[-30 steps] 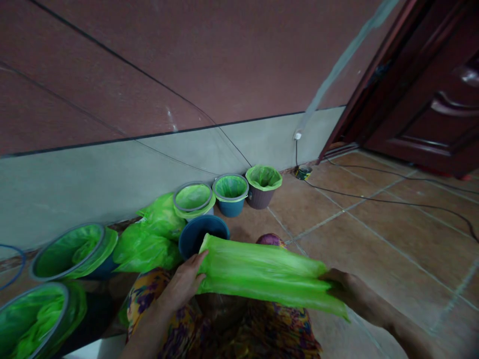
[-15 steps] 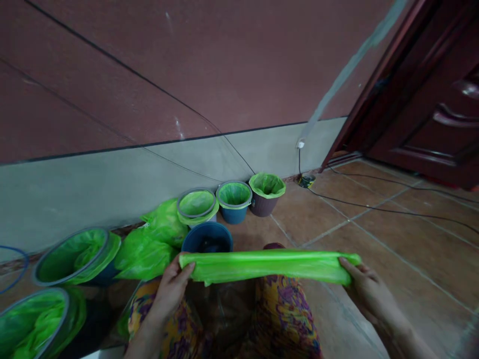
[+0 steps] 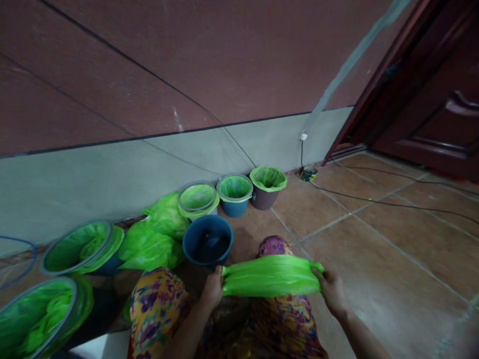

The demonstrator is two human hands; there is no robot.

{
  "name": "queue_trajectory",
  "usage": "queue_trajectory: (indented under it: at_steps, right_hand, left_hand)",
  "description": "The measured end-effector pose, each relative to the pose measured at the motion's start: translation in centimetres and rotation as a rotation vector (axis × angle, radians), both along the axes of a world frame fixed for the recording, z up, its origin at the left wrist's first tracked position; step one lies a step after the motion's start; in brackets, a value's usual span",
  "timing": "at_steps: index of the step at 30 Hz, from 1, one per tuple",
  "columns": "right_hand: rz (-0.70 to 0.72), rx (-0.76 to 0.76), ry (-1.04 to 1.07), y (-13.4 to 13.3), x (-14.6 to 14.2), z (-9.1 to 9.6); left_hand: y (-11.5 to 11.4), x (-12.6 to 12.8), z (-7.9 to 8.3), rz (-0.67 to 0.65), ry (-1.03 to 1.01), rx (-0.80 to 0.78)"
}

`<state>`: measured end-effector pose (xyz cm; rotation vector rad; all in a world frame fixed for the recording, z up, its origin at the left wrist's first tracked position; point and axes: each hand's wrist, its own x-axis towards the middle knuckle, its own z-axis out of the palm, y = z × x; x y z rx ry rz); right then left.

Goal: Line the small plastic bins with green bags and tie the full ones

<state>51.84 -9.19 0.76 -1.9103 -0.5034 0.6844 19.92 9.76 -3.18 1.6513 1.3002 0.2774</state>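
A bright green plastic bag is stretched sideways between my two hands, gathered into a wide band above my knees. My left hand pinches its left end, and my right hand grips the right end. Just beyond my left hand stands an unlined dark blue bucket on the floor. Behind it, a pale bin, a blue bin and a brown bin stand along the wall, each with a green liner folded over its rim.
Stuffed green bags lie left of the blue bucket. Two large lined bins stand farther left. A black cable crosses the tiles from a small tin by the wall. A dark red door is at right.
My hands have come closer together and lower, so the green bag is shorter and wider between them. The blue bucket now shows more fully as the view shifts.
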Motion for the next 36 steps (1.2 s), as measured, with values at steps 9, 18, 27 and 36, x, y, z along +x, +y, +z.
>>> queue_trajectory:
  at_steps: [9, 18, 27, 36]
  right_hand:
    - [-0.079, -0.004, -0.244, -0.2, 0.1, 5.0]
    - [0.121, 0.107, -0.234, 1.1, -6.8, 4.2]
    - [-0.036, 0.125, -0.064, -0.9, -3.6, 4.0]
    - [-0.283, 0.057, -0.092, -5.6, 4.2, 4.4]
  left_hand:
    - [0.5, 6.0, 8.0, 0.047, -0.007, 0.305]
    - [-8.2, 15.9, 10.6, -0.377, 0.063, 0.659]
    - [-11.9, 14.1, 7.7, -0.358, 0.06, 0.72]
    - [-13.0, 12.9, 6.3, -0.361, 0.058, 0.734]
